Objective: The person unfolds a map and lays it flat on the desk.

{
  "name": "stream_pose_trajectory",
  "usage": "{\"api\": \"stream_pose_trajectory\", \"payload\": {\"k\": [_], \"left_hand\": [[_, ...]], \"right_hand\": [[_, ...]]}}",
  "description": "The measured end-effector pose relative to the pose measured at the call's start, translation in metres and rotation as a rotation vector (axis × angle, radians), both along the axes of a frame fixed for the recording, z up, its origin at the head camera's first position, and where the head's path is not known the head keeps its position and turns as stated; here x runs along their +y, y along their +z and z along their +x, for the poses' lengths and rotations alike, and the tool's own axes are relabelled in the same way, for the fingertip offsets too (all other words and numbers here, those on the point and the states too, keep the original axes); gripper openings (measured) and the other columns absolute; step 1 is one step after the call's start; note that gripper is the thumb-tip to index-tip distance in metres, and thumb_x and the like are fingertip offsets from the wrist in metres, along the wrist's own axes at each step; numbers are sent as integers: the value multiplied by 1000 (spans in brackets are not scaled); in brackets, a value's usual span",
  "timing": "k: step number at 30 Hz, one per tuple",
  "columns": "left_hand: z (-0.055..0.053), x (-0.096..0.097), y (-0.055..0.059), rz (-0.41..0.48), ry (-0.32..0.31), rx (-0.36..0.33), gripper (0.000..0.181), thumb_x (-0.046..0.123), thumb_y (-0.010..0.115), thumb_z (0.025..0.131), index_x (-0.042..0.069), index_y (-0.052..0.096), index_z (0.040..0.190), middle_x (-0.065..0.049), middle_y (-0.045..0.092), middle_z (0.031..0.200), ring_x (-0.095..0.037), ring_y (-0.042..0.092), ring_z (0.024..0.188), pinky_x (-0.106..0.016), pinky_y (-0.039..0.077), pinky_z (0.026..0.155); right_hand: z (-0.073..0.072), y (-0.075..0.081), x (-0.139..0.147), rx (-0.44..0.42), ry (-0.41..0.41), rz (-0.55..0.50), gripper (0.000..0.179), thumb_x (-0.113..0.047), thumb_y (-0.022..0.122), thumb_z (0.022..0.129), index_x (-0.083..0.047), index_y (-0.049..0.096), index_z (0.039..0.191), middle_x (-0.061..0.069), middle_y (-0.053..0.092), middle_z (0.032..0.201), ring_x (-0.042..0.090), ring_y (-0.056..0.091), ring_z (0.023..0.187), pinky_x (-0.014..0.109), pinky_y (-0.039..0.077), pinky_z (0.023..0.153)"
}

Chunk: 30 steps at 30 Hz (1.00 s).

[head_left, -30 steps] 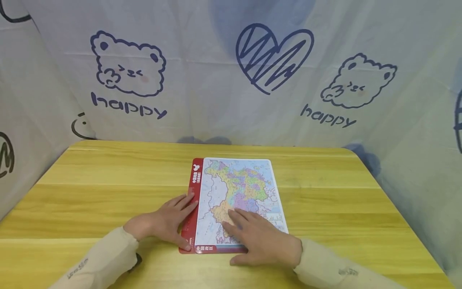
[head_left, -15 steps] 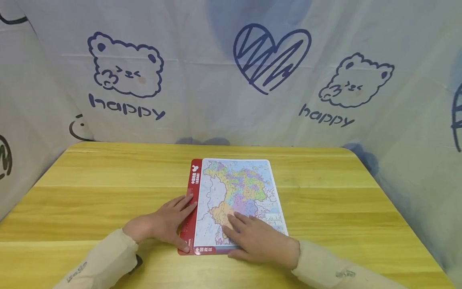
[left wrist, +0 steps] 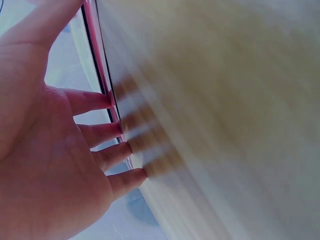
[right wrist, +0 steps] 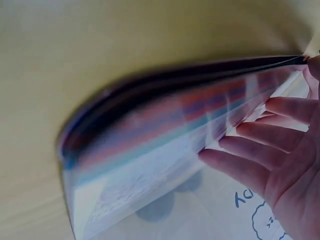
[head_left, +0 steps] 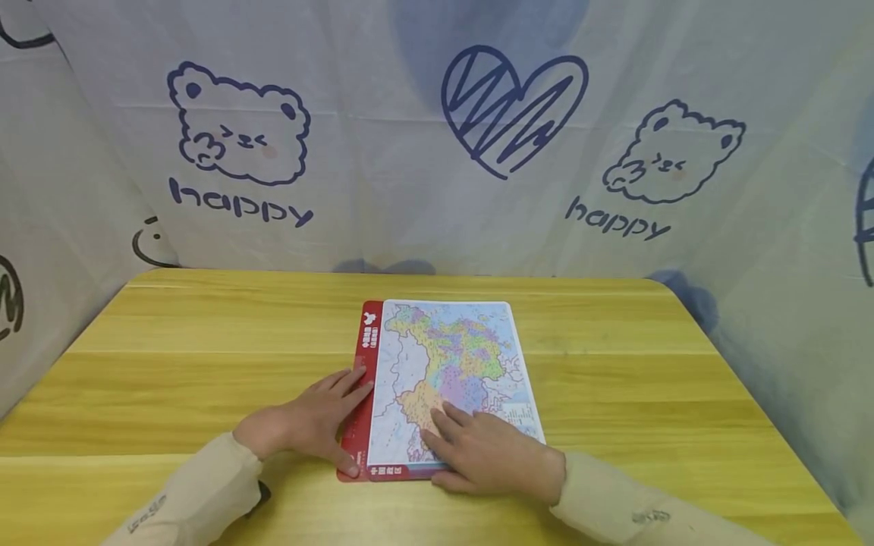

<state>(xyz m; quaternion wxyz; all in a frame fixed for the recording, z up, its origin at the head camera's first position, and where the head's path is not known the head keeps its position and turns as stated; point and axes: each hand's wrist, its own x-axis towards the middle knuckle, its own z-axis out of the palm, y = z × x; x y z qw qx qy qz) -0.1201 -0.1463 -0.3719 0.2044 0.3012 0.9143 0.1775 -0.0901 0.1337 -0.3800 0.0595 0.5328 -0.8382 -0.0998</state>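
Showing pastel patches: red-edged map (head_left: pixel 471 353), right fingers (head_left: pixel 440 448) resting on top.

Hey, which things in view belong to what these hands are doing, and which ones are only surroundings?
Part of the job:
Map, lying on the table, with the right hand on it
Red strip along the map's left side, touched by the left hand

Only surroundings:
Table, as support
Cloth with bear and heart drawings, behind the table

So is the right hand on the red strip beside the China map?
No, the left hand touches the red strip, while the right hand lies over the China map.
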Motion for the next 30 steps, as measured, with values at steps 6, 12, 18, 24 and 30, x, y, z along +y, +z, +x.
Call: {"api": "stream_pose_trajectory", "payload": {"k": [6, 12, 18, 24, 30], "left_hand": [[-2, 0, 0, 6, 19, -17, 114, 51, 85, 65, -4, 31, 148, -25, 17, 155, -45, 15, 139, -60, 22, 109], [-3, -1, -1, 13, 18, -8, 113, 51, 86, 64, -4, 32, 147, -26, 18, 155, -46, 17, 138, -60, 23, 109], [-2, 0, 3, 4, 21, 6, 114, 52, 86, 64, -5, 33, 147, -27, 20, 154, -46, 18, 138, -60, 24, 109], [-1, 0, 5, 5, 22, -6, 114, 50, 87, 63, -4, 33, 147, -26, 20, 154, -46, 18, 138, -60, 25, 108], [-3, 0, 2, -3, 28, -14, 115, 52, 86, 63, -2, 31, 148, -24, 18, 155, -44, 17, 139, -59, 25, 109]], "right_hand": [[-1, 0, 0, 81, 82, -30, 45, -40, 47, 100, -8, 58, 130, 11, 65, 117, 24, 64, 107, 29, 57, 70], [9, 5, -3, 142, 120, 26, 35, -27, 53, 99, -10, 57, 129, 11, 64, 116, 21, 64, 105, 23, 54, 59], [16, 7, -3, 209, 128, 101, 37, -25, 49, 101, -14, 52, 136, 12, 61, 126, 21, 60, 113, 23, 53, 60], [17, 7, 2, 297, 127, 85, 37, -26, 45, 101, -15, 53, 135, 10, 61, 127, 20, 59, 114, 28, 55, 68], [16, 6, 8, 355, 118, 44, 35, -20, 39, 103, -10, 58, 130, 7, 63, 126, 19, 60, 114, 30, 55, 78]]}}
